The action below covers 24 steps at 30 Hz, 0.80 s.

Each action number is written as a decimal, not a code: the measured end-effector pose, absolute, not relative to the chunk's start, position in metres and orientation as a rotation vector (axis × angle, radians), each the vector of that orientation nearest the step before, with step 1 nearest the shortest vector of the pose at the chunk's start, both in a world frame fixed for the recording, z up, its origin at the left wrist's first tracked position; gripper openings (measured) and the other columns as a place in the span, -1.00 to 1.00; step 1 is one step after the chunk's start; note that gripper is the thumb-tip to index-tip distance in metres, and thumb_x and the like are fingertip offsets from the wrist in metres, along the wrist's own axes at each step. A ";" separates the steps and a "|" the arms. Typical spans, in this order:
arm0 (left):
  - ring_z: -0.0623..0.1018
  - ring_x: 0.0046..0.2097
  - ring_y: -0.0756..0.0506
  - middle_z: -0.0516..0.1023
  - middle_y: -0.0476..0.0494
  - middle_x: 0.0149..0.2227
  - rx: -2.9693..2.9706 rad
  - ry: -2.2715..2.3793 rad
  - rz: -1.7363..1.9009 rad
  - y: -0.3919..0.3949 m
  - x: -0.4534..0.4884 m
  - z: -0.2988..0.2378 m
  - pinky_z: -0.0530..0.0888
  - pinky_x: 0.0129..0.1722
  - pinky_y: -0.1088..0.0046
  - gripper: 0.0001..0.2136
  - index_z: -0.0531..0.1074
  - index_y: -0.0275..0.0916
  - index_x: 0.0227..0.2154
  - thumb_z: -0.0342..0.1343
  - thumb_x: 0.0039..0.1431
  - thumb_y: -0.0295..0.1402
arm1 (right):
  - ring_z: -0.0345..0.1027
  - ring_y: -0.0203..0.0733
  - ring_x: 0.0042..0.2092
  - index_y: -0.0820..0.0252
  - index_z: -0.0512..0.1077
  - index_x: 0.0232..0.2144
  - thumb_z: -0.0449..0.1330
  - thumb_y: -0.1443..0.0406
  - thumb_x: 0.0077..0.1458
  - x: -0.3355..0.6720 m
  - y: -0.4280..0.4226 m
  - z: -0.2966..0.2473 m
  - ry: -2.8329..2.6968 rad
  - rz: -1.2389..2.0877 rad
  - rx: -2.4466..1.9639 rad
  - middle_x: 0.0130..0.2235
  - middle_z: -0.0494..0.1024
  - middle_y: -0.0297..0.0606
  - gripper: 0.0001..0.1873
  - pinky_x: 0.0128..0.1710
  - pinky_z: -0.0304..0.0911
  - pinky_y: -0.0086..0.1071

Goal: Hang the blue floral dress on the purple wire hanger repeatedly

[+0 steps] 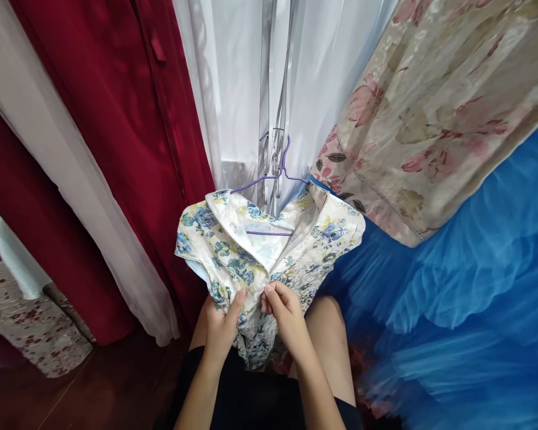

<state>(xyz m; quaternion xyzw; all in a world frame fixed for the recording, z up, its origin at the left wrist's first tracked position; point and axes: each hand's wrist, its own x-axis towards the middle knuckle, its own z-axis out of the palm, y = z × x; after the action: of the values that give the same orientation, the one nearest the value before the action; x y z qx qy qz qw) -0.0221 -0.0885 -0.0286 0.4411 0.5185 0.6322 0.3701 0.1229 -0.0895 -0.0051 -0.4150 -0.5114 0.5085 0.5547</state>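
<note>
A cream dress with a blue and yellow flower print hangs on a purple wire hanger in front of me. My left hand pinches the cloth at the front opening just below the collar. My right hand grips the opposite edge of that opening, fingers curled on the fabric. The two hands are close together, nearly touching. The dress's lower part bunches over my knees.
Dark red garments and a white sheer one hang at left. White fabric hangs behind the dress. A beige floral garment and blue tulle fill the right. Dark wooden floor lies below left.
</note>
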 end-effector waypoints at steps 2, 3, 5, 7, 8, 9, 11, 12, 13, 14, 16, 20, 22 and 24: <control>0.56 0.12 -0.30 0.58 -0.26 0.04 1.131 1.422 1.742 -0.089 -0.021 -0.034 0.50 0.12 0.19 -0.56 0.45 -0.17 0.04 0.32 0.12 -0.16 | 0.06 -0.27 -0.52 0.13 0.36 -0.55 0.21 0.06 0.21 0.127 -0.097 -0.008 -1.016 1.282 -0.988 -0.58 0.36 -0.36 -0.62 -0.46 -0.02 -0.37; 0.52 0.15 -0.28 0.51 -0.27 0.09 1.147 1.478 1.851 -0.090 -0.019 -0.038 0.48 0.13 0.19 -0.51 0.37 -0.15 0.09 0.32 0.12 -0.19 | 0.02 -0.29 -0.54 0.14 0.39 -0.54 0.24 0.06 0.17 0.129 -0.102 -0.011 -0.930 1.311 -1.002 -0.60 0.35 -0.36 -0.64 -0.49 -0.07 -0.38; 0.45 0.20 -0.27 0.39 -0.29 0.16 1.271 1.553 2.046 -0.092 -0.011 -0.046 0.43 0.17 0.17 -0.47 0.29 -0.12 0.12 0.32 0.11 -0.25 | -0.03 -0.31 -0.56 0.17 0.48 -0.51 0.28 0.04 0.12 0.133 -0.113 -0.015 -0.848 1.351 -1.029 -0.61 0.36 -0.35 -0.66 -0.52 -0.15 -0.39; 0.45 0.17 -0.27 0.39 -0.27 0.12 1.526 1.505 1.974 -0.095 0.002 -0.053 0.41 0.18 0.16 -0.57 0.33 -0.12 0.06 0.27 0.14 -0.31 | -0.03 -0.33 -0.58 0.19 0.54 -0.49 0.32 0.01 0.06 0.134 -0.120 -0.016 -0.867 1.365 -1.026 -0.61 0.37 -0.34 -0.64 -0.53 -0.16 -0.40; 0.48 0.12 -0.25 0.43 -0.25 0.06 1.637 1.438 1.839 -0.097 0.010 -0.055 0.43 0.14 0.17 -0.65 0.36 -0.12 0.02 0.23 0.17 -0.35 | -0.02 -0.34 -0.58 0.20 0.55 -0.50 0.34 0.00 0.04 0.135 -0.122 -0.014 -0.886 1.364 -1.019 -0.62 0.36 -0.34 -0.63 -0.54 -0.15 -0.41; 0.52 0.04 -0.23 0.48 -0.22 -0.02 1.709 1.360 1.696 -0.099 0.018 -0.055 0.46 0.07 0.20 -0.71 0.38 -0.11 -0.02 0.18 0.20 -0.37 | -0.01 -0.35 -0.59 0.21 0.55 -0.52 0.34 0.00 0.03 0.136 -0.123 -0.012 -0.901 1.359 -1.015 -0.63 0.36 -0.34 -0.62 -0.55 -0.15 -0.41; 0.57 -0.15 -0.18 0.52 -0.12 -0.20 1.745 1.231 1.495 -0.102 0.031 -0.052 0.50 -0.14 0.30 -0.81 0.37 -0.09 -0.10 0.09 0.23 -0.41 | 0.00 -0.36 -0.61 0.21 0.54 -0.55 0.34 0.01 0.03 0.139 -0.122 -0.004 -0.930 1.351 -1.027 -0.65 0.35 -0.35 -0.61 -0.58 -0.14 -0.43; 0.56 -0.24 -0.15 0.51 -0.08 -0.29 1.739 1.194 1.461 -0.102 0.036 -0.049 0.49 -0.23 0.34 -0.84 0.35 -0.09 -0.14 0.06 0.23 -0.42 | -0.01 -0.37 -0.62 0.21 0.54 -0.55 0.34 0.01 0.04 0.141 -0.121 0.000 -0.950 1.356 -1.038 -0.66 0.36 -0.34 -0.62 -0.59 -0.15 -0.44; 0.54 -0.31 -0.14 0.49 -0.04 -0.35 1.740 1.168 1.454 -0.102 0.039 -0.045 0.47 -0.30 0.36 -0.86 0.33 -0.08 -0.18 0.05 0.22 -0.43 | -0.02 -0.38 -0.64 0.21 0.54 -0.55 0.34 0.02 0.04 0.144 -0.119 0.004 -0.971 1.361 -1.050 -0.67 0.37 -0.34 -0.62 -0.61 -0.16 -0.44; 0.52 -0.35 -0.13 0.47 -0.01 -0.39 1.754 1.146 1.449 -0.102 0.041 -0.041 0.44 -0.34 0.37 -0.87 0.32 -0.07 -0.21 0.06 0.20 -0.42 | -0.02 -0.40 -0.66 0.22 0.54 -0.56 0.34 0.03 0.03 0.147 -0.117 0.008 -0.993 1.361 -1.056 -0.68 0.38 -0.34 -0.63 -0.63 -0.17 -0.45; 0.50 -0.38 -0.12 0.45 0.01 -0.42 1.787 1.131 1.436 -0.100 0.041 -0.034 0.42 -0.36 0.38 -0.88 0.31 -0.06 -0.25 0.08 0.17 -0.41 | -0.02 -0.42 -0.69 0.23 0.54 -0.56 0.34 0.03 0.03 0.154 -0.113 0.013 -1.031 1.354 -1.058 -0.69 0.40 -0.33 -0.62 -0.66 -0.19 -0.47; 0.46 -0.42 -0.11 0.40 0.03 -0.48 1.833 1.200 1.375 -0.096 0.035 -0.029 0.37 -0.37 0.38 -0.89 0.26 -0.08 -0.39 0.06 0.23 -0.38 | -0.01 -0.45 -0.72 0.27 0.56 -0.51 0.33 0.01 0.07 0.163 -0.108 0.015 -1.094 1.440 -1.048 -0.71 0.42 -0.33 -0.59 -0.69 -0.21 -0.50; 0.45 -0.42 -0.10 0.39 0.03 -0.49 1.864 1.212 1.365 -0.096 0.031 -0.030 0.36 -0.36 0.39 -0.84 0.21 -0.09 -0.42 0.05 0.26 -0.38 | -0.01 -0.45 -0.73 0.27 0.57 -0.49 0.31 0.01 0.09 0.165 -0.107 0.015 -1.120 1.536 -1.028 -0.72 0.42 -0.33 -0.58 -0.69 -0.21 -0.50; 0.46 -0.42 -0.10 0.40 0.02 -0.48 1.903 1.199 1.350 -0.097 0.026 -0.031 0.35 -0.36 0.39 -0.82 0.20 -0.10 -0.43 0.05 0.26 -0.40 | 0.00 -0.45 -0.73 0.28 0.57 -0.48 0.31 0.03 0.10 0.168 -0.104 0.016 -1.124 1.599 -1.002 -0.72 0.42 -0.32 -0.60 -0.70 -0.21 -0.50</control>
<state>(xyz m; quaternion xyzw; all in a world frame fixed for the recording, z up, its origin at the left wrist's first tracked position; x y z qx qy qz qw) 0.0258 -0.0965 -0.0309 0.7013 0.4419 0.4974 0.2560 0.1680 -0.1036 0.0159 -0.4062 -0.4557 0.6482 0.4552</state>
